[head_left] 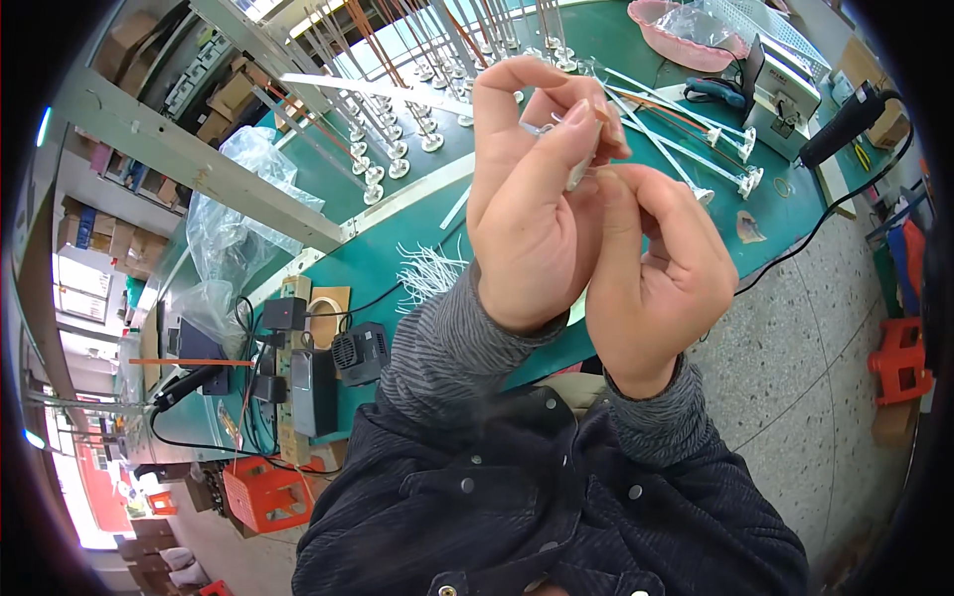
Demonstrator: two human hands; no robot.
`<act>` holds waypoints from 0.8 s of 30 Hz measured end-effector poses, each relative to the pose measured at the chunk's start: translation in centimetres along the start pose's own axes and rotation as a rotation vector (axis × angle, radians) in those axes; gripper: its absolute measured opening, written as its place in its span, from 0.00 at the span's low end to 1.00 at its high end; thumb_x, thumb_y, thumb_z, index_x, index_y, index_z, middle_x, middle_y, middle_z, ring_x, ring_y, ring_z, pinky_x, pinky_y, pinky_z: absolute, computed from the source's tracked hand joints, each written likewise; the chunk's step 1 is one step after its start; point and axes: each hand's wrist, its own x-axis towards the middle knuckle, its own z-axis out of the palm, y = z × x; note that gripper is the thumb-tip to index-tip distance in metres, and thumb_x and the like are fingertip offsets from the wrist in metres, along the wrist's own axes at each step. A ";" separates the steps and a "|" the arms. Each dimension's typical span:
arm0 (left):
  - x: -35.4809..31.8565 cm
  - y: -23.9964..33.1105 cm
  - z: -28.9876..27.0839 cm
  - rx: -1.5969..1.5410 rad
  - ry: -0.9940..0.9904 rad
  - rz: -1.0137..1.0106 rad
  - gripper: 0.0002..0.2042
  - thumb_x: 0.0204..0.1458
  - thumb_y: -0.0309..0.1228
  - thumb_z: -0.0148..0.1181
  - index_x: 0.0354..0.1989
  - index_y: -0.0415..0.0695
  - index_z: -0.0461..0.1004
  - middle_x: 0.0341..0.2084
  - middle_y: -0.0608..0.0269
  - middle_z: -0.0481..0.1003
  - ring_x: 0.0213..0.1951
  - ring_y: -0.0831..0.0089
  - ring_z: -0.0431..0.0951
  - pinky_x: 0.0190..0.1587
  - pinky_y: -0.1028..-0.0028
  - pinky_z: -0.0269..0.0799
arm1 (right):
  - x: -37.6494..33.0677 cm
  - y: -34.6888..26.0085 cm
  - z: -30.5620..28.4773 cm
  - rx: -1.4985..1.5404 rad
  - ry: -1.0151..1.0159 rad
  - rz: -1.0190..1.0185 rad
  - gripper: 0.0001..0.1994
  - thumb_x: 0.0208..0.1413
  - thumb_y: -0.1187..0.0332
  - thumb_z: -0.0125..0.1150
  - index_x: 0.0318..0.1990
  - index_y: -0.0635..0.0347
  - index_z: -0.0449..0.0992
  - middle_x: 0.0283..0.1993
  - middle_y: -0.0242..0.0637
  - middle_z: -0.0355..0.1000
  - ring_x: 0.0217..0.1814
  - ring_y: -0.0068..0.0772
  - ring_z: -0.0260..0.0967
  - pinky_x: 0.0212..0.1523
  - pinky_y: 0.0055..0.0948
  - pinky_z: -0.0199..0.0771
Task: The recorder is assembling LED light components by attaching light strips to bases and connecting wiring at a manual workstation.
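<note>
Both my hands are raised together over the green table, fingertips meeting. My left hand [532, 194] is curled closed around a long pale rod [378, 91], which runs out of it to the left. Between its fingers shows a small whitish piece [576, 176], partly hidden. My right hand [661, 263] pinches at that same spot, thumb against forefinger; what it grips is too small and covered to make out. Below and left of the hands lies a bundle of thin white wires [429, 270]. Behind them stand many rods on round white bases [431, 142].
More rods with white ends [747, 182] lie to the right, near a grey box device [780, 99] and a black-handled tool [845, 129] on a cord. A pink basket [686, 35] stands at the back. Black adapters [313, 392], cables and plastic film [238, 209] occupy the left.
</note>
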 end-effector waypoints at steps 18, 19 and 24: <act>-0.4 -0.5 1.5 0.272 -0.015 0.028 0.15 0.58 0.21 0.45 0.53 0.43 0.53 0.39 0.58 0.65 0.40 0.74 0.64 0.48 0.75 0.62 | -0.4 -0.3 -0.9 0.083 0.033 0.092 0.04 0.48 0.81 0.64 0.33 0.68 0.79 0.30 0.42 0.76 0.27 0.34 0.73 0.27 0.24 0.73; -0.4 -0.6 1.4 0.286 -0.027 0.036 0.15 0.58 0.21 0.44 0.53 0.42 0.53 0.38 0.58 0.65 0.40 0.74 0.63 0.48 0.75 0.62 | -0.3 -0.4 -1.0 0.043 0.029 0.070 0.05 0.48 0.81 0.64 0.33 0.68 0.79 0.30 0.43 0.76 0.27 0.34 0.73 0.27 0.25 0.73; -0.5 -0.4 1.0 0.404 -0.052 0.025 0.16 0.58 0.23 0.45 0.54 0.46 0.55 0.41 0.55 0.66 0.44 0.66 0.67 0.50 0.69 0.65 | -0.7 0.1 -0.4 0.024 0.058 -0.004 0.06 0.47 0.81 0.66 0.34 0.69 0.79 0.31 0.46 0.76 0.28 0.36 0.74 0.28 0.25 0.74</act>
